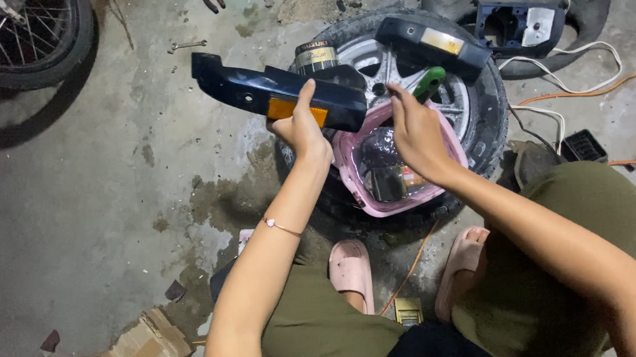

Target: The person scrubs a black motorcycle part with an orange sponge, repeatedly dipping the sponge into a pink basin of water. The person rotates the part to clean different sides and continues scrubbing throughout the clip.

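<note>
Above a tyre-mounted alloy wheel (470,108) on the concrete floor, a dark blue plastic fairing panel with an orange reflector (282,91) is gripped by the left hand (301,127), fingers closed around its lower edge, apparently to steady it. Just right, a green-handled tool (428,83) is pinched by the right hand (417,136) over a pink plastic headlight housing (391,162).

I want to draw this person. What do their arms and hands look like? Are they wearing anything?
Both arms are bare, with no sleeves showing and no gloves. The left hand has a thin pinkish bracelet around its wrist. The right hand wears nothing that I can see: no ring, watch or band.
</note>
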